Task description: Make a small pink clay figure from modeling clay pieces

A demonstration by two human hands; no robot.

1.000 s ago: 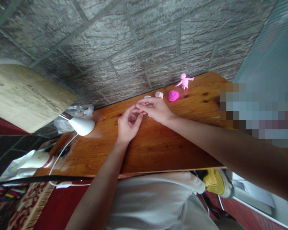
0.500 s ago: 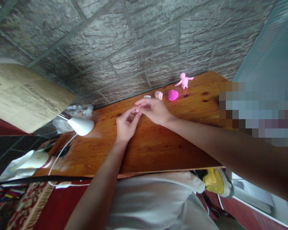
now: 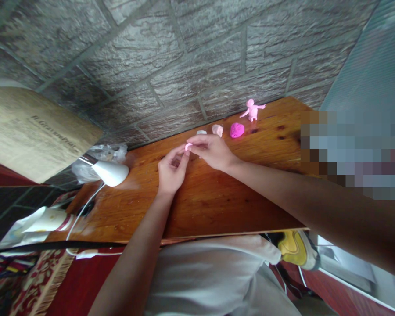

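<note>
Between my fingertips is a small light-pink piece of modelling clay (image 3: 188, 147). My left hand (image 3: 172, 171) pinches it from the left with thumb and fingers. From the right, the thumb and forefinger of my right hand (image 3: 213, 152) close on the same piece. Just beyond my right hand lie a white lump of clay (image 3: 201, 132), partly hidden by the fingers, and a pale-pink lump (image 3: 217, 130). A bright magenta lump (image 3: 237, 130) sits to their right. Behind it stands a pink clay figure (image 3: 251, 110) with its arms spread.
The wooden table (image 3: 204, 206) runs along a stone-patterned wall (image 3: 191, 57). At left are a lamp (image 3: 111, 173) with a paper shade (image 3: 33, 131), its white cable (image 3: 82, 210), a clear plastic bag (image 3: 108, 153) and a paper cup (image 3: 49, 218).
The fingers of both hands have shifted slightly on the pink clay piece, so more of it shows. My left hand has moved a little to the left.
</note>
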